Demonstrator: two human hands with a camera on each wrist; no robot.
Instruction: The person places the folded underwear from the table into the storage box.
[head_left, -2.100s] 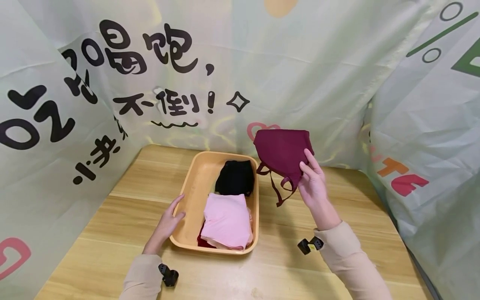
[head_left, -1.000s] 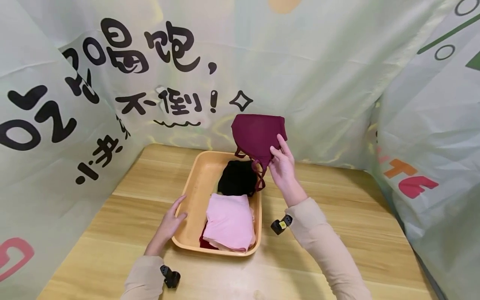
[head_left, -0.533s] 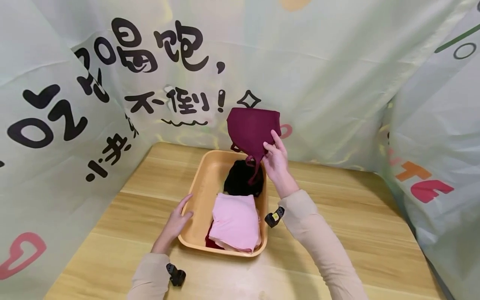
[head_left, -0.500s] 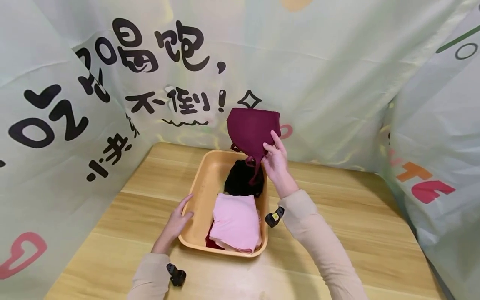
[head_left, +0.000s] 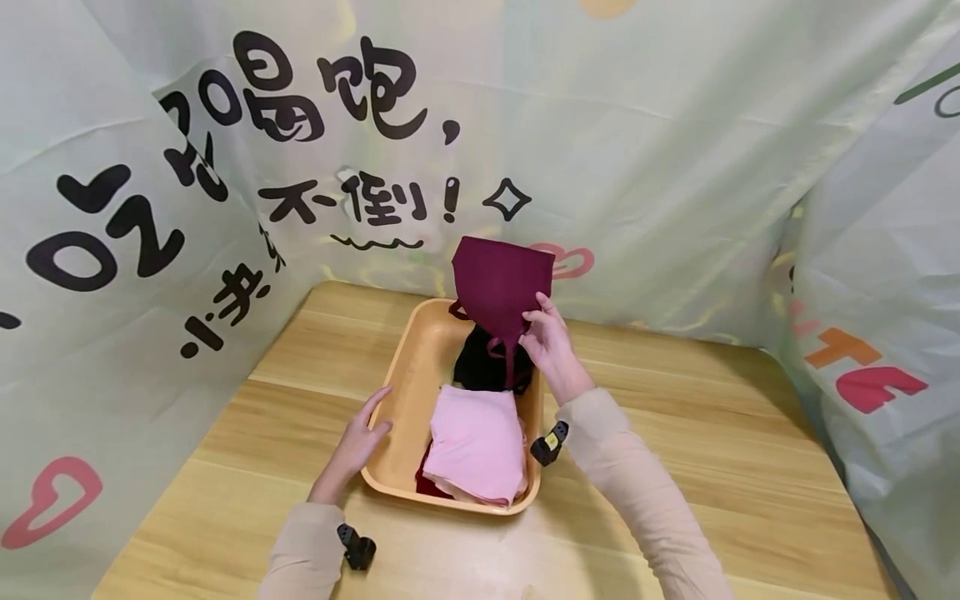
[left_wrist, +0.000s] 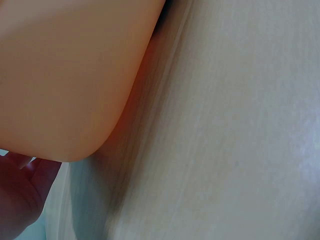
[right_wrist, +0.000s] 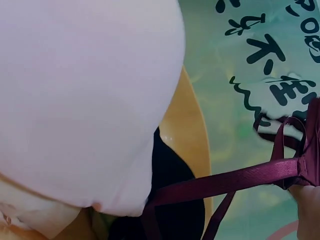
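Note:
My right hand [head_left: 550,343] pinches a folded maroon bra [head_left: 502,279] at its right edge, holding it up over the far end of an orange tray [head_left: 408,392]. Straps of the bra [right_wrist: 230,182] dangle in front of a black folded garment [head_left: 480,367] in the tray; the right wrist view shows them closer. Nearer to me lies a pink folded cloth [head_left: 476,437], with dark red fabric [head_left: 429,479] peeking out under its left side. At the tray's left rim my left hand [head_left: 360,437] rests with fingers extended; its fingertips are hidden in the left wrist view.
The tray stands on a wooden table [head_left: 675,433], whose surface extends to both sides. Printed curtains [head_left: 660,167] hang behind and at both sides. A small black device [head_left: 358,547] sits at the left cuff, another black device [head_left: 550,442] at the right.
From right of the tray, the bra has moved left in my right hand until above the black garment, and has just come lower. My left hand has stayed at the rim.

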